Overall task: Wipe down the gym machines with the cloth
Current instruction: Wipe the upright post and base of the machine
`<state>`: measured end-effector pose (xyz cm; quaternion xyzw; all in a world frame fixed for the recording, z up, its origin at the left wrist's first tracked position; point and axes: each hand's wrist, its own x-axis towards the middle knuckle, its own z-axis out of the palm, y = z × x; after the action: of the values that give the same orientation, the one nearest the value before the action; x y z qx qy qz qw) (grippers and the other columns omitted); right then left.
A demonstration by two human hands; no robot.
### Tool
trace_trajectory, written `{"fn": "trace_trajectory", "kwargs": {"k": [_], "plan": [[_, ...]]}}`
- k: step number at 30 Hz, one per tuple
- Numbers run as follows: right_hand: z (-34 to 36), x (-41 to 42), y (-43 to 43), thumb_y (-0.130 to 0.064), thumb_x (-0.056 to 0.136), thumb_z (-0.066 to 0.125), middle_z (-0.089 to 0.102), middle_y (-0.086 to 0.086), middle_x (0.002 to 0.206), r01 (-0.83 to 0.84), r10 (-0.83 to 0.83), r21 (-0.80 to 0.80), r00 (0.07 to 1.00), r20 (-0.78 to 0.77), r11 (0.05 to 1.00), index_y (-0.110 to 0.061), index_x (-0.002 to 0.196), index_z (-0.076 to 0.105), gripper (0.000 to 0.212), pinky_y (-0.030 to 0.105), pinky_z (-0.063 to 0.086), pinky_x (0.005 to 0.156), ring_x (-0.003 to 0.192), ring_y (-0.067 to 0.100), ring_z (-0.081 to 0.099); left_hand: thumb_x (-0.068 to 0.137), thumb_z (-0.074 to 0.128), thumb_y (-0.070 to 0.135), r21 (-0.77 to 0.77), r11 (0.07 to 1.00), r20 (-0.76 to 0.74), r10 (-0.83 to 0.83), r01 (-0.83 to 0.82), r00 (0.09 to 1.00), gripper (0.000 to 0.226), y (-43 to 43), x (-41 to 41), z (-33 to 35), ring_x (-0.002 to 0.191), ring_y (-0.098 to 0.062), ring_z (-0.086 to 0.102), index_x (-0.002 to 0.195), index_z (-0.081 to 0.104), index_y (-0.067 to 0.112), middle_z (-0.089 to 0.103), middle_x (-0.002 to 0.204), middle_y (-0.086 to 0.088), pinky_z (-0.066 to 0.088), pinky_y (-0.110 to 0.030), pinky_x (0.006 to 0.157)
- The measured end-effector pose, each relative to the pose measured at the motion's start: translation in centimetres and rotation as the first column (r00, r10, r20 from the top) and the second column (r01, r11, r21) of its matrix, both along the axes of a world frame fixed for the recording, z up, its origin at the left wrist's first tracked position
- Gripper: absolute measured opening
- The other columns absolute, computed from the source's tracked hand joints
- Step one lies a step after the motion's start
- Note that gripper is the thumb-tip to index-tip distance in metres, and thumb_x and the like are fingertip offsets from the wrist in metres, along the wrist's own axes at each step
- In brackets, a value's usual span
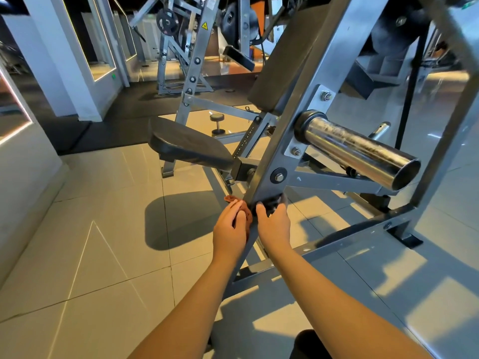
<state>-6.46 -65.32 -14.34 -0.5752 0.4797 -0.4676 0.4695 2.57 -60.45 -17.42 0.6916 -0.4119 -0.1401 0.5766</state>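
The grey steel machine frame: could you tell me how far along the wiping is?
Done: nothing visibly finished. In hand: left hand holds the rust-brown cloth low against the slanted grey steel beam; right hand grips it. Left: chrome tubular sleeve, black seat pad.

Arms outstretched; left grip (pixel 230 226) clutches the cloth (pixel 230 199), right grip (pixel 274 223) curls round the frame (pixel 269 183).

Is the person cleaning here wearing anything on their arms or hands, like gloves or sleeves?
No. The left hand and right hand are bare, with no gloves, and no rings show on the fingers in view. The left forearm and right forearm are bare too: no sleeves reach into the picture, and no watch, bracelet or band shows on either wrist.
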Motion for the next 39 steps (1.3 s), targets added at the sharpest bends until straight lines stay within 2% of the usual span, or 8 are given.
{"fn": "trace_trajectory", "kwargs": {"k": [5,10,15,21,26,34,36,39], "plan": [[-1.1,0.1,-0.3,-0.035,0.105,0.052,0.065,0.001,0.126,0.006,-0.004,0.067,1.0,-0.022,0.998,-0.026,0.141,0.044,0.039,0.034,0.054,0.095,0.113,0.02,0.064,0.108,0.044,0.029,-0.088,0.995,0.094,-0.044,0.052,0.995,0.038,-1.9,-1.0,2.2,0.131,0.003,0.04,0.145,0.053,0.029,0.048,0.151,0.011,0.031,-0.004,0.099],[-1.4,-0.1,-0.7,-0.034,0.102,0.056,0.063,0.002,0.124,-0.02,0.021,0.074,1.0,-0.006,0.997,-0.021,0.139,0.047,0.04,0.015,0.05,0.078,0.107,0.018,0.06,0.108,0.043,0.029,-0.041,0.999,-0.058,-0.023,0.021,0.998,0.034,-0.5,0.6,-1.1,0.13,-0.011,0.051,0.139,0.057,0.032,0.056,0.142,0.009,0.047,-0.03,0.108],[-1.1,0.6,-0.9,-0.038,0.095,0.065,0.055,0.0,0.132,0.01,-0.016,0.067,0.997,0.078,0.998,-0.021,0.14,0.047,0.051,0.038,0.055,0.1,0.115,0.018,0.059,0.108,0.044,0.029,-0.042,0.997,-0.027,-0.062,0.061,0.998,0.037,-1.7,0.6,2.2,0.131,-0.005,0.046,0.142,0.057,0.027,0.053,0.146,0.009,0.039,-0.02,0.106],[-1.6,0.1,-1.4,-0.027,0.101,0.06,0.063,-0.002,0.131,0.003,-0.009,0.059,0.995,0.102,0.998,-0.026,0.144,0.048,0.044,0.031,0.053,0.098,0.118,0.017,0.061,0.108,0.042,0.034,-0.127,0.99,0.038,-0.063,0.067,0.997,0.037,-3.2,0.0,2.5,0.129,0.001,0.044,0.142,0.056,0.028,0.052,0.144,0.014,0.041,-0.014,0.102],[-1.3,1.0,-0.7,-0.032,0.099,0.062,0.059,0.001,0.132,-0.011,-0.001,0.096,0.992,0.124,0.995,-0.027,0.142,0.044,0.046,0.043,0.054,0.102,0.12,0.02,0.058,0.108,0.044,0.033,-0.038,0.999,-0.061,-0.025,0.023,0.998,0.035,-1.4,0.2,0.5,0.126,-0.01,0.051,0.14,0.058,0.028,0.057,0.139,0.011,0.046,-0.026,0.106],[-2.4,0.0,-1.7,-0.03,0.099,0.064,0.068,-0.01,0.118,-0.047,0.03,0.101,0.985,0.169,0.994,-0.03,0.133,0.056,0.036,0.025,0.055,0.092,0.111,0.01,0.063,0.109,0.04,0.035,-0.1,0.992,0.034,-0.068,0.071,0.997,0.037,-3.5,-0.5,3.3,0.128,0.002,0.042,0.143,0.054,0.03,0.049,0.146,0.014,0.037,-0.007,0.097],[-2.7,-0.1,-1.7,-0.034,0.098,0.064,0.065,-0.008,0.122,-0.058,0.043,0.097,0.989,0.142,0.994,-0.028,0.134,0.055,0.038,0.011,0.049,0.08,0.112,0.01,0.061,0.108,0.041,0.036,-0.084,0.996,0.002,-0.032,0.032,0.999,0.037,-2.7,-0.2,0.9,0.126,-0.001,0.047,0.142,0.054,0.031,0.052,0.141,0.015,0.041,-0.008,0.096],[-3.4,-0.4,-1.3,-0.042,0.098,0.061,0.064,-0.003,0.127,-0.066,0.056,0.114,0.994,0.091,0.991,-0.024,0.135,0.055,0.041,0.013,0.046,0.08,0.115,0.015,0.06,0.107,0.042,0.038,-0.012,1.0,-0.089,0.017,-0.018,0.996,0.038,-0.2,0.7,-3.7,0.126,-0.011,0.054,0.142,0.054,0.029,0.058,0.136,0.01,0.049,-0.019,0.099]]}}
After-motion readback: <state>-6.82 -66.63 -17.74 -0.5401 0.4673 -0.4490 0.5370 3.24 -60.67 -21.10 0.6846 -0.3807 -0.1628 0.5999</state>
